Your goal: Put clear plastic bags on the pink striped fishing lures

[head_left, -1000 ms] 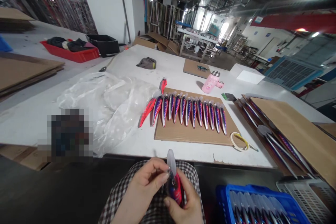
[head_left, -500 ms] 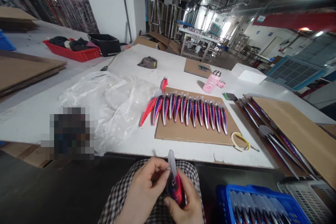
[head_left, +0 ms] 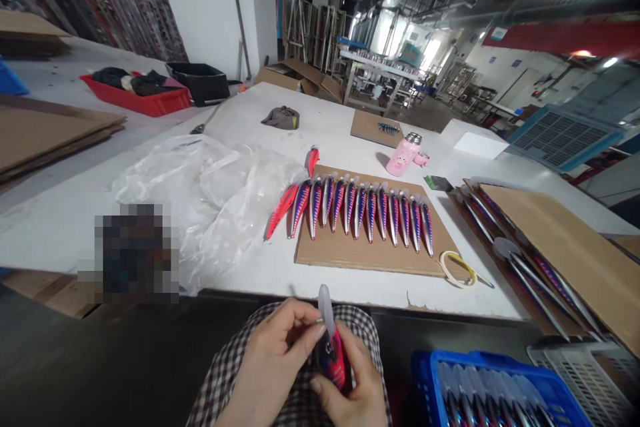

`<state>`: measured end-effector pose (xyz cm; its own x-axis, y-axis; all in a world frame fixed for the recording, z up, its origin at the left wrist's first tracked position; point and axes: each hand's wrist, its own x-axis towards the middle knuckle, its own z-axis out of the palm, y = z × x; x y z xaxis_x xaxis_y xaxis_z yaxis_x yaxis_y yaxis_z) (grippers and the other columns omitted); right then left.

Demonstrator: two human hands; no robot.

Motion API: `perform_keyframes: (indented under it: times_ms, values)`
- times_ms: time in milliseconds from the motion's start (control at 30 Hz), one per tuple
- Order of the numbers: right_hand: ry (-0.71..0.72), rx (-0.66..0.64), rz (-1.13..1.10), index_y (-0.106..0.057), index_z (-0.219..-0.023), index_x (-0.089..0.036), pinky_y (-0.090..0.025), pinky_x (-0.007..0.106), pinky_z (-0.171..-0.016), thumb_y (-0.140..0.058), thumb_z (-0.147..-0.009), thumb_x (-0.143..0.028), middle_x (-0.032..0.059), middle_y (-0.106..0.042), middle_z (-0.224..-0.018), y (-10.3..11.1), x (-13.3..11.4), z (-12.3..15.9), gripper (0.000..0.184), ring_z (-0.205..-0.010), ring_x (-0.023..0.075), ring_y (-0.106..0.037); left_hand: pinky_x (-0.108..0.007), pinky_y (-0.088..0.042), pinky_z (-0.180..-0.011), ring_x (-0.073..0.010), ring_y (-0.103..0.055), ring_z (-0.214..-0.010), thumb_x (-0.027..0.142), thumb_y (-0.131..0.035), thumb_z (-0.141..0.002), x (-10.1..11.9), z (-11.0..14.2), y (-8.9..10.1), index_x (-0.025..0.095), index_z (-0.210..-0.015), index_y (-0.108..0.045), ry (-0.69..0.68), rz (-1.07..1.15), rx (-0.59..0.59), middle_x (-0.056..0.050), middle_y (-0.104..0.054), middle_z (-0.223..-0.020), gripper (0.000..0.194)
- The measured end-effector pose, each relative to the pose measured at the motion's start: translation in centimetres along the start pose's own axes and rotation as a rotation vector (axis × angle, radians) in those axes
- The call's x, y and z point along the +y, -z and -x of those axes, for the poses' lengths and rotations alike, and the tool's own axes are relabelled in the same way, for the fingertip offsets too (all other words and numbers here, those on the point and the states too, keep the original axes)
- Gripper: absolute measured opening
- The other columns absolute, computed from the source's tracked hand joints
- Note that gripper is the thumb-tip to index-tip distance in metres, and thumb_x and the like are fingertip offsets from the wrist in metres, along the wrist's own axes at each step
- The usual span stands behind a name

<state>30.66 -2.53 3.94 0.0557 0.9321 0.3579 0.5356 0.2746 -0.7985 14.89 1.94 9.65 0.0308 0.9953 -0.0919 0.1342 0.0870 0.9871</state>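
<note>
Low in the view, my right hand [head_left: 353,380] grips a red and purple fishing lure [head_left: 333,363] by its body, with the clear plastic diving lip [head_left: 325,309] pointing up. My left hand [head_left: 273,360] is at the lure's front end, its thumb and fingertips pinched close to the lip. Whatever those fingertips hold is too small to make out. Both hands rest above my checked cloth lap [head_left: 295,340]. Part of the lure's body is hidden by my fingers.
On the white table [head_left: 260,273], a cardboard sheet [head_left: 375,247] carries a row of several lures, next to a plastic bag [head_left: 225,207] and a tape roll [head_left: 455,268]. A blue crate of lures [head_left: 490,387] stands at lower right, beside a white crate [head_left: 575,373].
My hands and the lure have stayed in nearly the same place, with only a slight shift of my fingers. The whole scene has shifted slightly in the view.
</note>
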Motion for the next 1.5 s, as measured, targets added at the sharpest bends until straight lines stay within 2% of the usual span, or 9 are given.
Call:
perform_keyframes:
  times_ms: [200, 500, 800, 1133, 1500]
  values:
    - [-0.028, -0.004, 0.015, -0.064, -0.124, -0.023, -0.056, 0.026, -0.092, -0.068, -0.057, -0.005, 0.0018, -0.073, -0.117, 0.0, -0.2, -0.1, 0.07, -0.105, 0.024, -0.07, -0.024, -0.053, -0.071, -0.0166, -0.068, -0.074, 0.026, -0.061, -0.082, 0.5, 0.0, 0.3, 0.021, -0.083, -0.066, 0.051, 0.066, -0.05, 0.0, -0.073, -0.077, 0.007]
    - [-0.004, -0.005, 0.07, -0.063, -0.126, -0.025, -0.056, 0.029, -0.093, -0.071, -0.06, -0.007, 0.0011, -0.073, -0.117, 0.1, 0.0, 0.1, 0.069, -0.104, 0.0247, -0.07, -0.022, -0.053, -0.065, -0.015, -0.067, -0.066, 0.02, -0.059, -0.081, 0.3, 0.2, 0.0, 0.023, -0.08, -0.066, -0.099, -0.06, 0.024, 0.002, -0.071, -0.073, 0.008]
    - [-0.007, 0.002, 0.045, -0.062, -0.126, -0.026, -0.056, 0.027, -0.092, -0.071, -0.059, -0.005, 0.0005, -0.073, -0.116, 0.1, 0.1, 0.1, 0.071, -0.104, 0.0234, -0.069, -0.023, -0.053, -0.066, -0.0151, -0.067, -0.067, 0.024, -0.059, -0.082, 0.4, 0.2, 0.2, 0.024, -0.082, -0.068, -0.062, -0.071, 0.029, 0.002, -0.072, -0.075, 0.009]
    - [0.016, -0.01, 0.059, -0.061, -0.127, -0.029, -0.056, 0.027, -0.092, -0.07, -0.061, -0.007, -0.0011, -0.072, -0.118, 0.2, -0.2, -0.1, 0.07, -0.105, 0.0226, -0.069, -0.025, -0.054, -0.069, -0.0176, -0.069, -0.071, 0.025, -0.062, -0.08, 1.0, 0.2, 0.4, 0.022, -0.082, -0.068, 0.021, -0.015, -0.019, 0.0, -0.074, -0.076, 0.007]
    - [0.015, -0.018, 0.066, -0.06, -0.128, -0.028, -0.056, 0.028, -0.092, -0.071, -0.059, -0.005, -0.0004, -0.072, -0.117, 0.1, -0.1, 0.0, 0.073, -0.105, 0.0234, -0.069, -0.021, -0.052, -0.065, -0.0131, -0.066, -0.066, 0.017, -0.056, -0.083, -0.2, 0.3, 0.0, 0.024, -0.083, -0.065, -0.174, -0.129, 0.045, 0.003, -0.065, -0.076, 0.011]
